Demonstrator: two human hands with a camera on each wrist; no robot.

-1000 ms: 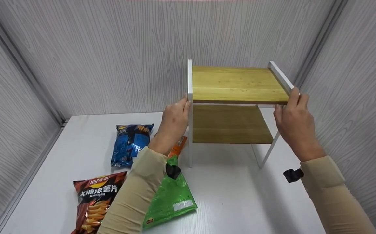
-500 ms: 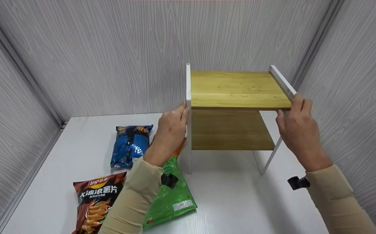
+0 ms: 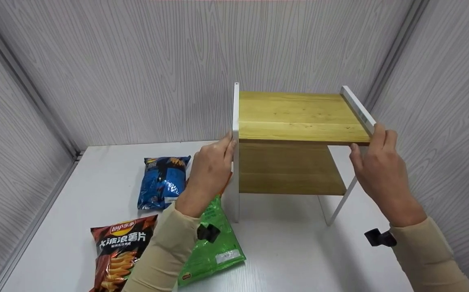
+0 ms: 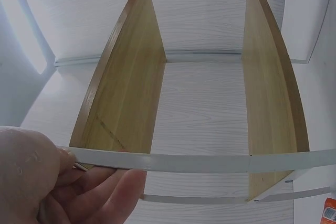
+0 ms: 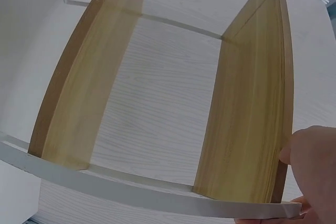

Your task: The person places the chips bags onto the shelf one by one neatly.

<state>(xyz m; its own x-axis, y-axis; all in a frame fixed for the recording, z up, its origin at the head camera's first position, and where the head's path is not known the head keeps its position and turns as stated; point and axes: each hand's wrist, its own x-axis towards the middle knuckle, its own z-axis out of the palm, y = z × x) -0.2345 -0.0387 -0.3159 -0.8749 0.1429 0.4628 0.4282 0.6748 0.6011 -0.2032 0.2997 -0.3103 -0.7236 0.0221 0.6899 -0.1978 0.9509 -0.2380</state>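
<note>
The left hand (image 3: 211, 172) grips a two-tier shelf unit (image 3: 303, 111) by the front of its left side, thumb and fingers closed around the white frame (image 3: 236, 107) beside the upper board's corner. The right hand (image 3: 384, 172) pinches the opposite front corner: its thumb lies against the front edge of the upper board (image 5: 252, 82) while the other fingers wrap the right rail (image 3: 358, 107). The shelf unit sits between both hands, right of centre in the head view, with its upper board tipped slightly towards the camera. Below it, the darker lower board (image 3: 289, 172) spans the same frame, and thin white legs reach down near the surface (image 3: 283, 259); whether they touch it I cannot tell.

Tan sleeves (image 3: 425, 247) cover the forearms, with a black mount (image 3: 208, 233) at each wrist. Under the left forearm lies a green bag (image 3: 214, 245), partly covered by the sleeve. Orange packaging (image 4: 329, 212) shows beyond its upper end, mostly hidden by the left hand in the head view. Farther left, a blue bag (image 3: 161, 182) lies behind a red and black chip bag (image 3: 121, 247). Grey wood-grain panels (image 3: 149, 73) enclose the surface at the back and sides.
</note>
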